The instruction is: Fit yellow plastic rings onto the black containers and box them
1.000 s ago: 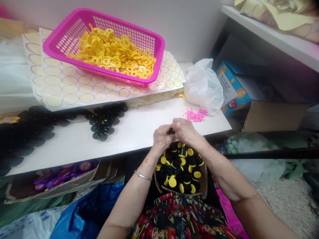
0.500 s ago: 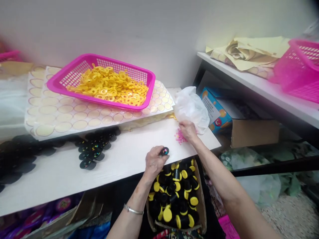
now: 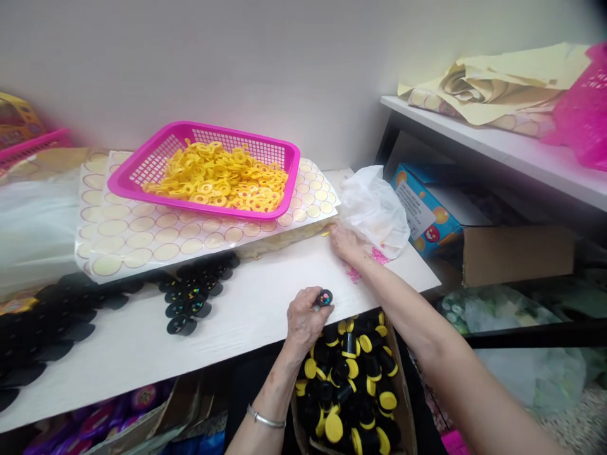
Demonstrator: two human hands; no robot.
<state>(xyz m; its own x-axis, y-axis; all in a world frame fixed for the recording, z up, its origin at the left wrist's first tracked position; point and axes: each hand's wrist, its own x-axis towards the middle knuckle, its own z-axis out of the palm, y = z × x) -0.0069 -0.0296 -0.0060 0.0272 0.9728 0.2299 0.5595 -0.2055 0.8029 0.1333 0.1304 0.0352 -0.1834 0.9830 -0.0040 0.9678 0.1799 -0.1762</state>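
My left hand holds a small black cup upright near the table's front edge, with small coloured bits inside it. At the back of the table my right hand reaches to a few yellow pieces; its fingertips are too small and blurred to tell what they grip. Pink beads lie beside my right wrist, by a white plastic bag. Below my hands, a cardboard box is full of black containers with yellow lids.
A pink basket of yellow rings rests on sheets of round stickers. Many black cups stand at the left of the table. A shelf and a blue carton are at the right.
My right hand has moved from the pink beads to the yellow pieces further back and left. My left hand still holds the cup. The whole view has shifted slightly.
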